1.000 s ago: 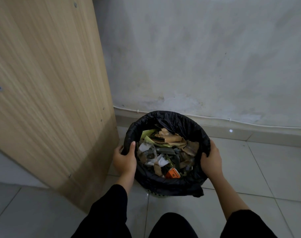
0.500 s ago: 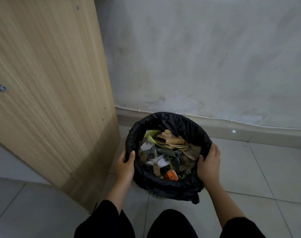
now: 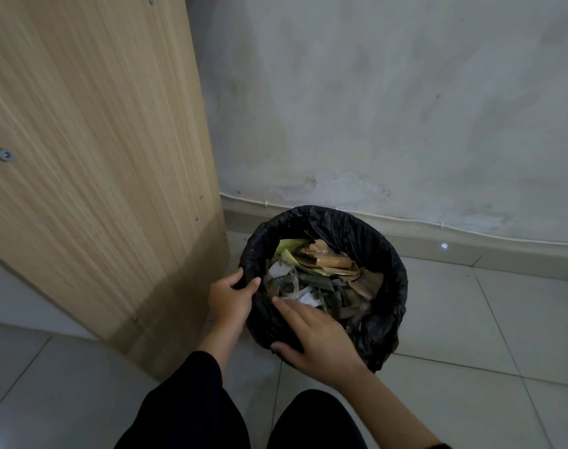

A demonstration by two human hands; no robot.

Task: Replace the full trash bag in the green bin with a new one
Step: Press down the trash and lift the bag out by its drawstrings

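Bin sits on the tiles by the wall, left hand (image 3: 232,298) pinching the black bag (image 3: 386,254) hem at its left rim, right hand (image 3: 315,340) fingers loosely spread over the near rim; peel hem evenly, don't spill the trash (image 3: 321,277).

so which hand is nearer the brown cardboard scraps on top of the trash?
Right, narrowly. The right hand reaches across the near rim of the black trash bag, fingertips over the trash below the cardboard scraps. The left hand grips the bag's left rim.
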